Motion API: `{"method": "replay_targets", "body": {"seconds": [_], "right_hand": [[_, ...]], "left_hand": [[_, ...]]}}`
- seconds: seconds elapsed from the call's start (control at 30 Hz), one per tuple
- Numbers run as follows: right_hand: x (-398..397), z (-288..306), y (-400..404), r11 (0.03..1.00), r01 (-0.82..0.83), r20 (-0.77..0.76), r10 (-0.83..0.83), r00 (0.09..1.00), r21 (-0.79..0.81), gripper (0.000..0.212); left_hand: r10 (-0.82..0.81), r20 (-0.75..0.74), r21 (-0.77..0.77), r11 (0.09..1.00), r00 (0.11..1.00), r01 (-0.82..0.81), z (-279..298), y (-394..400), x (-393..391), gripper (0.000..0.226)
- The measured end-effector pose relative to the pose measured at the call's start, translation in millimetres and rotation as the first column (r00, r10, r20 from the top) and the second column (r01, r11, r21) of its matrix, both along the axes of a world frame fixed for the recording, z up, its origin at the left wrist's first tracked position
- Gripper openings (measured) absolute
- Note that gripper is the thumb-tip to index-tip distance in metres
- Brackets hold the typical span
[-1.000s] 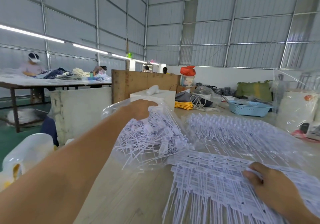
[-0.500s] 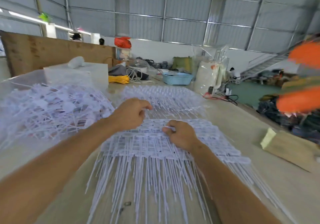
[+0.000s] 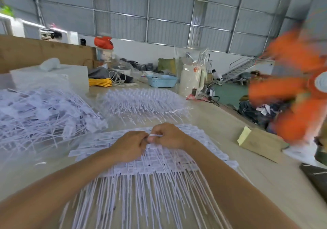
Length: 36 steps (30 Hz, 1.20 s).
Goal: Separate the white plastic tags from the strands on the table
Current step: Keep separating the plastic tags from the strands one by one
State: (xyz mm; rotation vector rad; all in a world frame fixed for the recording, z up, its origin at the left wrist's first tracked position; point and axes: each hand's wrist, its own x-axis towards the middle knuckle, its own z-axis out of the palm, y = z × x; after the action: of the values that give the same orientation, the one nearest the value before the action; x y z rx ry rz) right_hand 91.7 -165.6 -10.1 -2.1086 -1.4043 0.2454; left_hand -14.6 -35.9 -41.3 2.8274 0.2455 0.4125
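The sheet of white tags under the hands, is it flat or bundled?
Flat: the sheet of white tags lies spread on the table, its strands fanned toward the person.

Bagged tags (image 3: 40, 115) left of tag sheets (image 3: 159, 159).

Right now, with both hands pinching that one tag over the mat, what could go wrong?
1. The left hand and right hand pull one white tag above the joined mat of tags; neighbours might lift or tangle.
2. The loose heap in the clear bag lies close by, so freed and unfreed pieces could mix.
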Motion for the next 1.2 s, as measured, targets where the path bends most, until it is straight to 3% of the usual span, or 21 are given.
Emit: {"method": "replay_targets", "body": {"seconds": [0.1,0.17,0.2,0.27,0.3,0.33,0.4,0.5,0.73,0.97,1.13,1.2], "right_hand": [[2.8,13.7,13.3,0.987,-0.007,0.008,0.005,1.0,0.159,0.017],[4.7,17.4,25.0,0.973,0.0,0.002,0.0,1.0,0.231,0.014],[7.4,17.0,30.4,0.971,-0.002,-0.037,0.011,0.999,0.239,0.01],[11.9,14.1,39.2,0.98,-0.027,-0.12,0.052,0.991,0.199,0.009],[13.8,12.2,42.1,0.985,-0.03,-0.14,0.054,0.989,0.169,0.018],[15.1,10.5,43.6,0.99,-0.012,-0.156,0.035,0.987,0.144,0.024],[17.3,6.2,45.0,0.985,0.016,-0.238,0.026,0.971,0.173,0.024],[17.4,1.0,45.7,0.97,0.055,-0.354,0.034,0.934,0.239,0.017],[19.1,-2.5,41.9,0.967,0.041,-0.298,0.037,0.954,0.25,0.018],[19.2,1.3,37.9,0.967,0.108,-0.229,-0.054,0.972,0.229,0.012],[9.1,10.8,28.4,0.952,0.124,-0.207,-0.066,0.976,0.28,0.024],[3.8,13.4,26.6,0.944,0.142,-0.23,-0.074,0.97,0.298,0.027]], "left_hand": [[0.092,0.049,-0.119,0.989,0.995,-0.085,19.7,11.9,9.2,0.025],[0.179,0.156,-0.307,0.944,0.971,-0.124,26.1,17.5,19.9,0.019],[0.233,0.2,-0.467,0.876,0.952,-0.116,27.0,20.2,25.5,0.018],[0.365,0.22,-0.792,0.609,0.905,-0.053,27.5,25.4,33.4,0.022],[0.409,0.195,-0.874,0.484,0.891,-0.03,26.7,28.5,35.3,0.026],[0.42,0.172,-0.905,0.425,0.891,-0.026,25.3,31.4,36.1,0.031],[0.398,0.172,-0.897,0.442,0.901,-0.024,20.6,34.7,36.3,0.037],[0.366,0.203,-0.84,0.541,0.908,-0.03,11.7,35.8,35.6,0.03],[0.378,0.283,-0.755,0.654,0.882,-0.038,10.4,36.7,35.7,0.031],[0.37,0.316,-0.82,0.57,0.874,0.055,24.4,26.2,36.3,0.025],[0.315,0.212,-0.93,0.357,0.925,0.092,36.5,12.6,28.9,0.024],[0.261,0.2,-0.935,0.338,0.944,0.105,35.3,7.8,24.5,0.024]]}}
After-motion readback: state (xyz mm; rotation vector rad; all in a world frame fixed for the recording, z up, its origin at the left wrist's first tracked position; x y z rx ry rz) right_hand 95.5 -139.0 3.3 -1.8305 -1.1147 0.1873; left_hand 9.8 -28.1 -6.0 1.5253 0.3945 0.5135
